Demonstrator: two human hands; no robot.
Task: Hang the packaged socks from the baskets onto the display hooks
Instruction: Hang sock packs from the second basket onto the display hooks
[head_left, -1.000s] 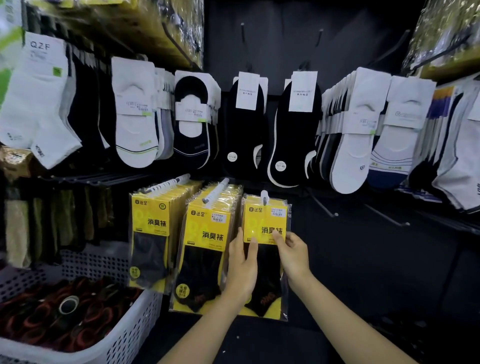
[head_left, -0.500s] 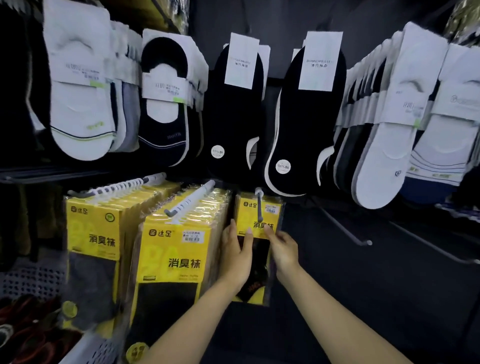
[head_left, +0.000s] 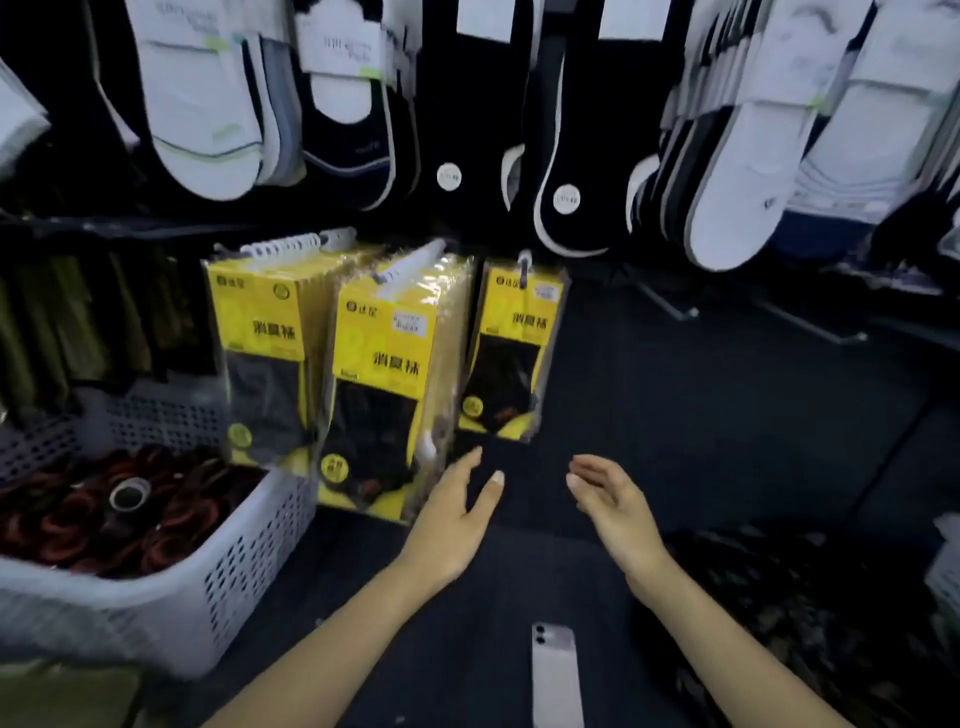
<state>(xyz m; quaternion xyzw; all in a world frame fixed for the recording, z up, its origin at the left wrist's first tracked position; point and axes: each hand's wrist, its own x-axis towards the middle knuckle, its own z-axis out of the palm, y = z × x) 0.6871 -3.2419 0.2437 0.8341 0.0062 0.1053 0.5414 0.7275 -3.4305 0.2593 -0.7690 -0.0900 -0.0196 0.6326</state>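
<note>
Single yellow sock pack (head_left: 519, 348) hangs on its display hook (head_left: 524, 267), the hook rod passing through the pack's top tab. Taken as landmark. Pack hangs free; neither hand touches it.

Left of the pack: a thick stack of the same yellow packs (head_left: 395, 384) on a white-tipped hook, just beside it. Further left, a second stack (head_left: 265, 353) on its own hook.

Below the pack: left hand (head_left: 452, 525), fingers spread and loose, holding nothing, fingertips close to the lower edge of the middle stack. Below and right of the pack: right hand (head_left: 613, 509), fingers loosely curled and apart, palm turned inward, also empty. The two hands are apart from each other.

Far lower left of the pack: white perforated basket (head_left: 218, 587) holding dark red and black items; contents blurred.

Above the pack: rows of white and black low-cut socks (head_left: 566, 156) with paper tags.

Well below the pack, between the forearms: a pale phone (head_left: 555, 675) on the dark surface.
</note>
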